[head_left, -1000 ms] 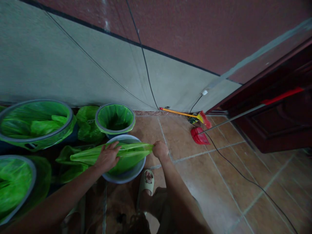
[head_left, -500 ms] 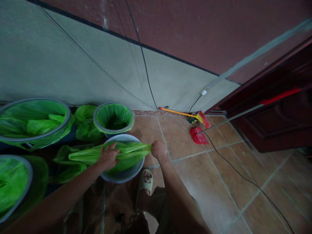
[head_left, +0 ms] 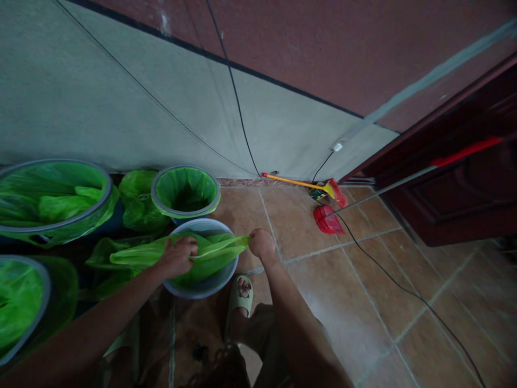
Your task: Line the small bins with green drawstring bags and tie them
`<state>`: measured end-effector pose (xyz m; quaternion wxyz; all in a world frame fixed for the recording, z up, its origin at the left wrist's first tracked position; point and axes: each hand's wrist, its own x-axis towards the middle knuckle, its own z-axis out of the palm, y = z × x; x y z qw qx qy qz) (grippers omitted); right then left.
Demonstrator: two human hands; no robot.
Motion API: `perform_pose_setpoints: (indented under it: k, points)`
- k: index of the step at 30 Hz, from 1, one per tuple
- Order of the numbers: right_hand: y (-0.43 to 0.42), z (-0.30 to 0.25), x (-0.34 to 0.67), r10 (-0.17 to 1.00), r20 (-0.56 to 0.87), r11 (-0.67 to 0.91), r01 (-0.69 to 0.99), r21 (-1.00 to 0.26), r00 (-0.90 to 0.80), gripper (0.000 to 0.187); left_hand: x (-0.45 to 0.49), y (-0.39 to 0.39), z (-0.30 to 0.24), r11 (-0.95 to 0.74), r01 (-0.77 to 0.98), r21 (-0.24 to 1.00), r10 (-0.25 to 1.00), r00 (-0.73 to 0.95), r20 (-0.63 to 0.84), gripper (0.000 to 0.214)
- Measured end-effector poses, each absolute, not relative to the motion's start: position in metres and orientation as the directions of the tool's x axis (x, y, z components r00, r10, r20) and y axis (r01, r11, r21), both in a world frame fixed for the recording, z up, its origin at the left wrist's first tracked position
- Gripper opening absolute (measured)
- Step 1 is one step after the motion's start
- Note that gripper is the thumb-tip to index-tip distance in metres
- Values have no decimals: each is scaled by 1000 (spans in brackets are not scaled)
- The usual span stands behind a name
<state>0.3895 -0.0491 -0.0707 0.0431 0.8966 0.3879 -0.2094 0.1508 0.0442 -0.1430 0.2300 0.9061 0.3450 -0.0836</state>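
A green plastic bag (head_left: 210, 253) lies stretched across the rim of a grey bin (head_left: 202, 288) on the tiled floor in front of me. My left hand (head_left: 177, 256) grips the bag near its middle, fingers curled over the plastic. My right hand (head_left: 262, 242) is closed on the bag's right end, just past the bin's rim. The bag is pulled taut between both hands. My foot in a pale sandal (head_left: 241, 293) stands right of the bin.
Three more bins lined with green bags stand nearby: a small bin (head_left: 186, 191) behind, a large bin (head_left: 52, 196) at left, another bin (head_left: 20, 302) at lower left. A yellow-handled broom (head_left: 299, 184) and red dustpan (head_left: 328, 220) lie by the wall. A black cable (head_left: 388, 275) crosses the floor. A dark wooden door (head_left: 456, 188) stands at right.
My left hand went from lying flat on the bag to gripping it with curled fingers. Both hands and the bag shifted slightly left and up in the view.
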Motion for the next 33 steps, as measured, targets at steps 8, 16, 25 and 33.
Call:
perform_pose_setpoints:
  k: [8, 16, 25, 33]
  points:
    - [-48, -70, 388, 676, -424, -693, 716, -87, 603, 33, 145, 40, -155, -656, 661, 365, 594, 750, -290, 31]
    - [-47, -68, 387, 671, -428, -695, 714, -81, 605, 34, 145, 42, -151, -653, 684, 325, 625, 729, -280, 37]
    - [-48, -69, 386, 663, -424, -705, 705, -79, 617, 35, 146, 40, -150, -646, 706, 291, 645, 708, -286, 34]
    - [-47, -67, 384, 686, -419, -686, 722, -96, 595, 34, 141, 36, -159, -684, 692, 229, 618, 717, -323, 36]
